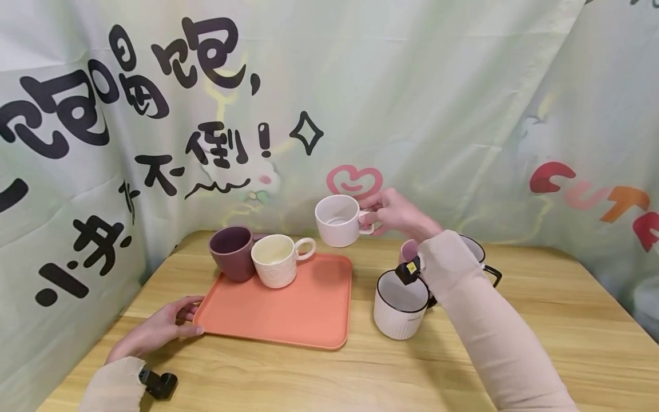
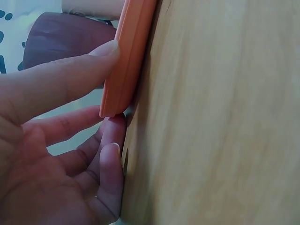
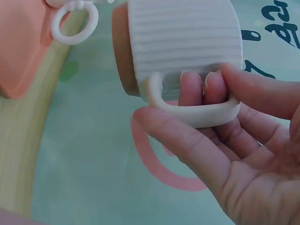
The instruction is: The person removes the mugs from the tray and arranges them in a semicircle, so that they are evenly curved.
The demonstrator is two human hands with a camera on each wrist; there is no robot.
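Observation:
Above the back of the tabletop, my right hand [image 1: 393, 214] holds a white ribbed mug [image 1: 337, 223] by its handle, with fingers through the loop in the right wrist view. The mug's unglazed brown base [image 3: 123, 51] shows there. At the left, my left hand [image 1: 162, 326] grips the near-left corner of an orange tray [image 1: 278, 320]. In the left wrist view its thumb lies on the rim and its fingers curl at the edge below. Upright on the tray's back-left part stand a dark purple mug [image 1: 233, 254] and a cream mug [image 1: 275, 263] with a ring handle.
Right of the tray stands a white mug with a black rim [image 1: 399, 320]. Behind it, partly hidden by the right sleeve, are a pink mug [image 1: 408, 252] and another black-rimmed mug [image 1: 473, 249]. A printed curtain [image 1: 412, 103] hangs behind the wooden table [image 1: 556, 320].

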